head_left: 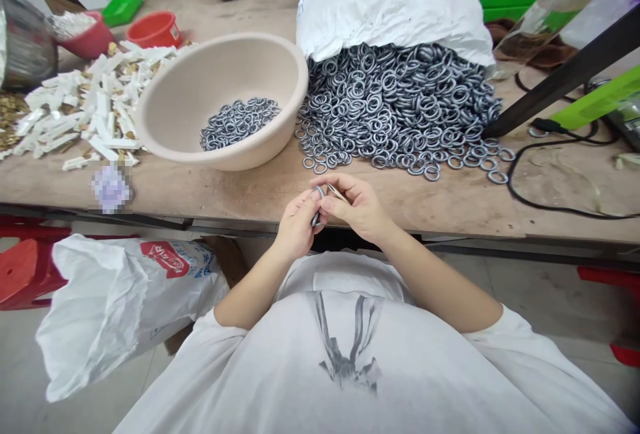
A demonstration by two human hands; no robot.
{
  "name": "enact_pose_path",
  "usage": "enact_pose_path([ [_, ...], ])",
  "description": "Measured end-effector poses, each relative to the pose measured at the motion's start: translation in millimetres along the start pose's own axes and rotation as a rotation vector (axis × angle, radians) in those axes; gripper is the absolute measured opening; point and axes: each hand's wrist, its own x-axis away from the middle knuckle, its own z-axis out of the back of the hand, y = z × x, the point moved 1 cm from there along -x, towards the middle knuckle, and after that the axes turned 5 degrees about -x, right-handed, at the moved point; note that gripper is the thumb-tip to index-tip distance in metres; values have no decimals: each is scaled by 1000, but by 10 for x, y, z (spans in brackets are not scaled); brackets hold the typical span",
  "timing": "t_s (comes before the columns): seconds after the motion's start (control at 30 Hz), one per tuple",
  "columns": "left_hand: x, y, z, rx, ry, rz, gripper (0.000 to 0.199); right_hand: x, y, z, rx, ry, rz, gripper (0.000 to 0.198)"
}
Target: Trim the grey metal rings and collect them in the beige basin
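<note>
At the table's front edge my left hand is closed on a grey ring. A second dark, curved bit shows below its fingers, perhaps another ring. My right hand touches the left and pinches a thin, pale, pointed strip, whose kind I cannot make out. Just beyond both hands spreads a big pile of grey rings, spilling from a white woven sack. To the left, a beige basin holds a smaller heap of similar rings.
White plastic pieces lie left of the basin, near a red tub. A black bar and black cable are at right. A white sack stands below the table, beside a red stool.
</note>
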Motion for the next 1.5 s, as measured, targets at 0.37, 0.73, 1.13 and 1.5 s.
enact_pose_path([
  [0.37, 22, 39, -37, 29, -78, 31, 49, -34, 16, 39, 103, 117, 48, 35],
  [0.73, -7, 44, -9, 29, 19, 26, 50, 189, -187, -15, 916, -21, 305, 43],
  [1.13, 21, 169, 234, 90, 6, 36, 39, -638, 57, 225, 1520, 87, -67, 31],
  [1.5, -189, 137, 324, 152, 171, 181, 22, -553, 3, 302, 1599, 72, -132, 30],
])
